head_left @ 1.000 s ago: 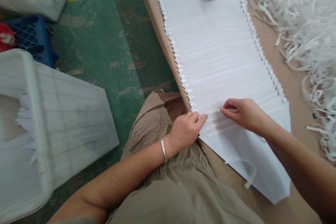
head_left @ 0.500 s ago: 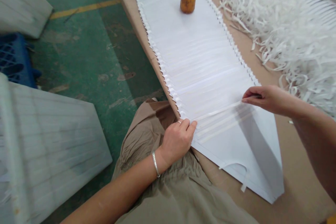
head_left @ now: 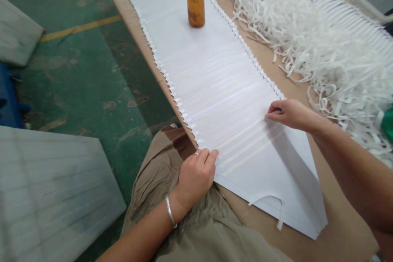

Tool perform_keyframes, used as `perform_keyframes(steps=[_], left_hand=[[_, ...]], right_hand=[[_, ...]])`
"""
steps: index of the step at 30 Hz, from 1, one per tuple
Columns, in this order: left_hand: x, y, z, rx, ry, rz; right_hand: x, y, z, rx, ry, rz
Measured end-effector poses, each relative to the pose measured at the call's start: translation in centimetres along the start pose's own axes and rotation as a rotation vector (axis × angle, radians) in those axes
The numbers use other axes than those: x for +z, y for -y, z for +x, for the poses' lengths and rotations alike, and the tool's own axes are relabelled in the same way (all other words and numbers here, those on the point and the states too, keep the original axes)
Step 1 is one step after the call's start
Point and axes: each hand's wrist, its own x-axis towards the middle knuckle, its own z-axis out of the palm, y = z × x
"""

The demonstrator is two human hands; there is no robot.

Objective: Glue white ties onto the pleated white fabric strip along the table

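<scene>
A long row of overlapping white paper sheets (head_left: 221, 73) lies along the brown table (head_left: 344, 229). My left hand (head_left: 196, 176) is closed in a pinch on the near left edge of the sheets, at the table's edge. My right hand (head_left: 290, 114) pinches the far end of a thin white paper strip (head_left: 242, 136) that stretches across the sheets between both hands. A loose curled strip (head_left: 270, 204) lies on the nearest sheet.
An amber glue bottle with a red nozzle (head_left: 195, 2) stands on the sheets farther up. A big heap of white paper strips (head_left: 322, 37) covers the table's right side. White crates (head_left: 52, 196) stand on the green floor at left.
My right hand has moved right from beside the left hand to the sheets' right edge, drawing the strip out across them. The view has tilted up, showing the whole bottle.
</scene>
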Motion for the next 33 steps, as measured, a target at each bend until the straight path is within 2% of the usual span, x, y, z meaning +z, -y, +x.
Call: perform_keyframes(steps=[6,13,16,20,24,31,33], left_hand=[[0.2,0.1,0.0,0.004,-0.021,-0.005],[0.3,0.3,0.0,0.014,-0.051,-0.015],[0.3,0.3,0.0,0.023,-0.071,-0.03],[0.3,0.4,0.1,0.029,-0.082,-0.032],[0.3,0.5,0.1,0.024,-0.075,-0.037],[0.4,0.6,0.1,0.015,-0.098,-0.044],[0.6,0.7,0.0,-0.005,-0.146,-0.108]], right_hand=[[0.2,-0.2,0.2,0.023,-0.009,-0.013],[-1.5,-5.7,0.9,0.094,-0.08,0.09],[-1.7,-7.0,1.2,0.121,-0.108,0.122],[-1.1,-7.1,1.6,0.162,-0.147,0.089],[-0.5,-7.1,2.1,0.145,-0.19,0.064],[0.4,-7.5,2.3,0.151,-0.183,0.026],[0.3,-8.0,2.4,0.168,-0.258,-0.028]])
